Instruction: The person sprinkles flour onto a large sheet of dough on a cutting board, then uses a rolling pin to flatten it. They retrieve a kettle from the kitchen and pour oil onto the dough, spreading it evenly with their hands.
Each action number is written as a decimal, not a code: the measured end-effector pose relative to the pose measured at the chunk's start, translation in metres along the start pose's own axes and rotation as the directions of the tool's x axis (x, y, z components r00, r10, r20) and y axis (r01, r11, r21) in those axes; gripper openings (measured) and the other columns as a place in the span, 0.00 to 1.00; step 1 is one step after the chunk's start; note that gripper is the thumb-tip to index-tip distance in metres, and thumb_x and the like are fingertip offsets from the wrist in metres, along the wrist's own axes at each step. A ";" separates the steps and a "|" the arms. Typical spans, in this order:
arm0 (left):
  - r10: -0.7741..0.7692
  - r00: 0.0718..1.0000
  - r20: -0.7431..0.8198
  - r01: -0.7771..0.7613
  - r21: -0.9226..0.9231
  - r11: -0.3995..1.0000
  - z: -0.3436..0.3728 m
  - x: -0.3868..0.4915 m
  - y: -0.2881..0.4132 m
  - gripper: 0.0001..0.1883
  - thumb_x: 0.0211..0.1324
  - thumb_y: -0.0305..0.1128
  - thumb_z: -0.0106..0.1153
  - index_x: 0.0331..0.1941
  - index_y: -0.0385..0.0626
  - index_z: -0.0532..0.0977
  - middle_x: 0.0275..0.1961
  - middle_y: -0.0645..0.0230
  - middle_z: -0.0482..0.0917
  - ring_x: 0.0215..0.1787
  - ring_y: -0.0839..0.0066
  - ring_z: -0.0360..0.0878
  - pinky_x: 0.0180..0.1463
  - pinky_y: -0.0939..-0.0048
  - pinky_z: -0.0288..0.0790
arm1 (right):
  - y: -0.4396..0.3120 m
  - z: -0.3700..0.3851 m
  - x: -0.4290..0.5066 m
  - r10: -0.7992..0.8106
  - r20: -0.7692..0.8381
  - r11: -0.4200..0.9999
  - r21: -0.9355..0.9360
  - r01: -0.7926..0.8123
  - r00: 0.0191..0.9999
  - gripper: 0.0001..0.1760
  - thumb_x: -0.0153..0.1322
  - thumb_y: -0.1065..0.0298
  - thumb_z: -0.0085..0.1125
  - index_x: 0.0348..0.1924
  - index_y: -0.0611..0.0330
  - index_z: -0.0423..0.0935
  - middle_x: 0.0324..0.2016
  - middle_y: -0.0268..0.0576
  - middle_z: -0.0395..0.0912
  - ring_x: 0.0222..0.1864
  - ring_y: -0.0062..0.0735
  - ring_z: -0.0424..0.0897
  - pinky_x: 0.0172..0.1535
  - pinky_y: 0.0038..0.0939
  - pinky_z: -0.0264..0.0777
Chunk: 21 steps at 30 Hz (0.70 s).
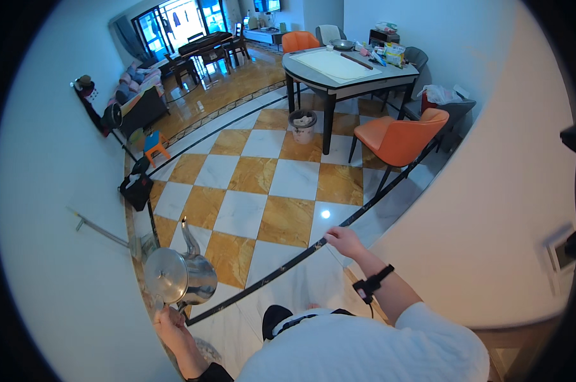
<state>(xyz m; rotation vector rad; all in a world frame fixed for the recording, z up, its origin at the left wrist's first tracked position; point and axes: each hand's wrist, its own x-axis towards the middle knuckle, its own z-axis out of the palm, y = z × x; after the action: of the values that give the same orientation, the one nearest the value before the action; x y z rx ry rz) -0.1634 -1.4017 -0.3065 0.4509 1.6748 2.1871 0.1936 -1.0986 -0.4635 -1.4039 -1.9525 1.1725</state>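
My left hand (pixel 172 324), at the lower left, is closed on the handle of a shiny metal kettle (pixel 199 281). The kettle's round lid (pixel 166 276) is on, and its curved spout (pixel 190 236) points away from me. My right hand (pixel 346 242) is held out in front of me with its fingers curled in, over the dark floor border strip (pixel 278 273); whether anything small is between the fingers cannot be told. A black strap with a small device (pixel 368 288) sits around my right wrist, a cable hanging from it.
Ahead stands a table (pixel 312 79) with a white mat, a metal bowl and packages. An orange chair (pixel 398 138) and a waste bin (pixel 303 126) are near it. At the left wall are a black bag (pixel 136 192) and a blue-and-orange stool (pixel 154 143). White walls flank me.
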 end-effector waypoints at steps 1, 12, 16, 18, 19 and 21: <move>-0.001 1.000 0.010 0.001 0.000 1.000 0.019 0.022 -0.006 0.20 0.65 0.31 0.54 0.19 0.53 0.57 0.18 0.80 0.54 0.20 0.85 0.49 0.25 0.74 0.46 | -0.017 0.001 0.036 -0.001 0.020 0.999 0.035 0.000 1.000 0.16 0.72 0.57 0.59 0.42 0.62 0.83 0.34 0.50 0.85 0.36 0.42 0.84 0.41 0.37 0.77; -0.077 0.972 0.224 0.056 0.097 0.994 0.262 0.317 -0.107 0.20 0.64 0.30 0.55 0.19 0.52 0.59 0.17 0.79 0.56 0.19 0.84 0.50 0.24 0.75 0.47 | 0.076 -0.047 0.264 0.261 -0.262 0.955 -0.071 -0.288 0.929 0.15 0.71 0.57 0.60 0.40 0.59 0.84 0.32 0.48 0.85 0.37 0.42 0.85 0.43 0.37 0.77; -0.024 0.948 0.318 0.002 0.070 0.998 0.393 0.414 -0.129 0.20 0.63 0.28 0.54 0.17 0.51 0.58 0.17 0.78 0.57 0.18 0.84 0.50 0.24 0.75 0.47 | 0.106 -0.096 0.293 0.416 -0.440 0.900 0.076 -0.429 0.796 0.14 0.71 0.59 0.61 0.38 0.61 0.83 0.27 0.47 0.84 0.32 0.40 0.84 0.39 0.36 0.77; -0.070 0.900 0.430 0.003 0.155 0.988 0.461 0.457 -0.136 0.20 0.63 0.29 0.55 0.18 0.50 0.58 0.17 0.77 0.57 0.18 0.84 0.51 0.24 0.75 0.48 | 0.116 -0.106 0.301 0.505 -0.472 0.856 0.166 -0.490 0.723 0.14 0.71 0.59 0.61 0.38 0.62 0.83 0.26 0.46 0.84 0.30 0.38 0.84 0.39 0.35 0.76; -0.063 0.875 0.480 -0.005 0.138 0.990 0.489 0.477 -0.144 0.20 0.63 0.29 0.55 0.18 0.50 0.58 0.17 0.77 0.57 0.18 0.84 0.52 0.25 0.75 0.48 | 0.118 -0.117 0.312 0.531 -0.495 0.841 0.205 -0.501 0.688 0.14 0.70 0.59 0.61 0.38 0.63 0.83 0.25 0.45 0.84 0.30 0.36 0.84 0.38 0.35 0.76; -0.047 0.816 0.576 -0.006 0.089 0.996 0.550 0.516 -0.169 0.19 0.63 0.29 0.55 0.19 0.50 0.58 0.17 0.77 0.57 0.19 0.84 0.52 0.25 0.74 0.48 | 0.134 -0.123 0.323 0.601 -0.505 0.788 0.247 -0.564 0.620 0.14 0.71 0.59 0.61 0.37 0.64 0.82 0.24 0.44 0.83 0.29 0.34 0.83 0.37 0.33 0.76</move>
<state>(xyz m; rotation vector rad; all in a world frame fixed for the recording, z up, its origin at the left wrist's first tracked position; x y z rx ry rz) -0.3597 -0.6543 -0.3116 1.0027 1.4140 1.7096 0.2386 -0.7401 -0.5453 -2.1471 -1.0442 0.8840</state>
